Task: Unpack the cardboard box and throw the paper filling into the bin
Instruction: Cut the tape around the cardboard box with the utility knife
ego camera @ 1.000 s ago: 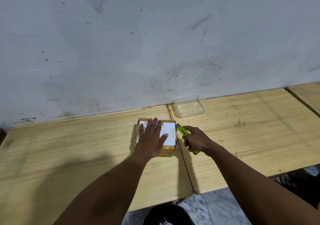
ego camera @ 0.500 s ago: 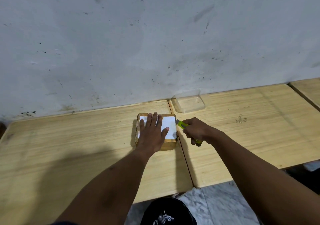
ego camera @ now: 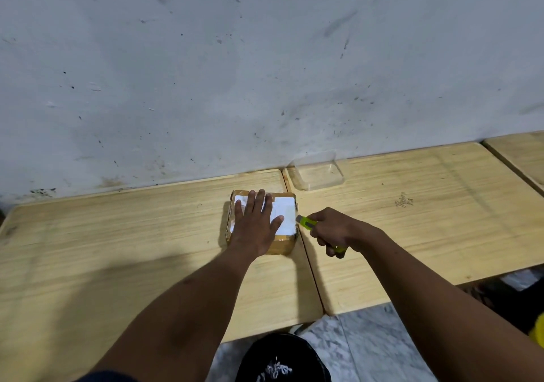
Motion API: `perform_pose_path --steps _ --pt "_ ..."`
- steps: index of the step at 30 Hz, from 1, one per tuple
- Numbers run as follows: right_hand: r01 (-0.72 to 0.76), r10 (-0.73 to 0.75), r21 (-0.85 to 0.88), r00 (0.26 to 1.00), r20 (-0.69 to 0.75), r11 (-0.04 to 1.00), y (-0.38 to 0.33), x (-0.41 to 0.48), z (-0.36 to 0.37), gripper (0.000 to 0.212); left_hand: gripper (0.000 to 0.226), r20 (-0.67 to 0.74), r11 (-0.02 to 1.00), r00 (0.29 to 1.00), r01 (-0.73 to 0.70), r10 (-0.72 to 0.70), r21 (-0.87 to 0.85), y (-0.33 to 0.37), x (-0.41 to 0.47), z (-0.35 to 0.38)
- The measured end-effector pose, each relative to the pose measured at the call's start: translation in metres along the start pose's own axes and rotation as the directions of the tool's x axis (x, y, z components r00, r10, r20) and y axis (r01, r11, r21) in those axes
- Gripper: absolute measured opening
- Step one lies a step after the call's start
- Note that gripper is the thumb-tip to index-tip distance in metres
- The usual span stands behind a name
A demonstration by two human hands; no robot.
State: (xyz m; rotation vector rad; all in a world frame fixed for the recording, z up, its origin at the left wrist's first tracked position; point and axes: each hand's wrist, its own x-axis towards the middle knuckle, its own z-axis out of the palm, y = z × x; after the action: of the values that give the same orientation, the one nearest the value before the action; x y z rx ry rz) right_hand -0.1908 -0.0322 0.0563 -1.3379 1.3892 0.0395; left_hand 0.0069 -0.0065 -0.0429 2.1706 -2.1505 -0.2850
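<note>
From the head camera, the cardboard box (ego camera: 282, 244) sits on the wooden table (ego camera: 117, 234) beside the seam between two tabletops. The left hand (ego camera: 255, 228) lies flat on its white label, fingers spread. Just right of the box, the right hand (ego camera: 335, 230) grips a yellow-green cutter (ego camera: 307, 223), whose tip is at the box's right edge. A black bin (ego camera: 282, 358) stands below the near table edge.

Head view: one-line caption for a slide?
Left hand presses flat on the box while the right hand holds a cutter at its right edge.
</note>
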Motion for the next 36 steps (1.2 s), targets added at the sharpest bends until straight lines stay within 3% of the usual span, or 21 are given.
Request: perform_pose_path --steps 13,24,27,29,33,36 --pt "-0.037 0.037 0.008 0.999 0.007 0.999 0.008 -0.010 0.008 0.027 0.065 0.018 1.000 1.000 0.003 -0.003 0.014 0.001 0.000 -0.001" --pt "-0.006 0.005 0.013 0.997 0.072 1.000 0.015 -0.018 -0.002 0.022 0.066 0.045 1.000 0.999 0.005 -0.005 -0.008 -0.001 0.001 -0.003" --pt "0.012 -0.021 0.087 0.995 0.099 0.996 0.024 -0.016 -0.017 0.032 0.066 0.042 1.000 0.999 0.006 -0.005 -0.026 -0.003 0.001 -0.004" --pt "0.010 -0.030 0.184 0.994 0.104 0.983 0.029 -0.015 -0.023 0.021 0.066 0.037 0.999 0.999 0.006 -0.005 -0.041 -0.003 0.001 -0.005" --pt "0.055 -0.026 0.236 0.992 -0.125 0.970 0.048 -0.003 -0.025 0.016 0.064 0.032 0.994 0.999 0.028 -0.024 -0.108 0.002 0.001 -0.008" --pt "0.047 0.009 0.264 0.978 -0.207 0.963 0.065 0.011 -0.021 0.018 0.064 0.030 0.993 0.998 0.061 -0.058 -0.106 0.010 0.002 -0.008"
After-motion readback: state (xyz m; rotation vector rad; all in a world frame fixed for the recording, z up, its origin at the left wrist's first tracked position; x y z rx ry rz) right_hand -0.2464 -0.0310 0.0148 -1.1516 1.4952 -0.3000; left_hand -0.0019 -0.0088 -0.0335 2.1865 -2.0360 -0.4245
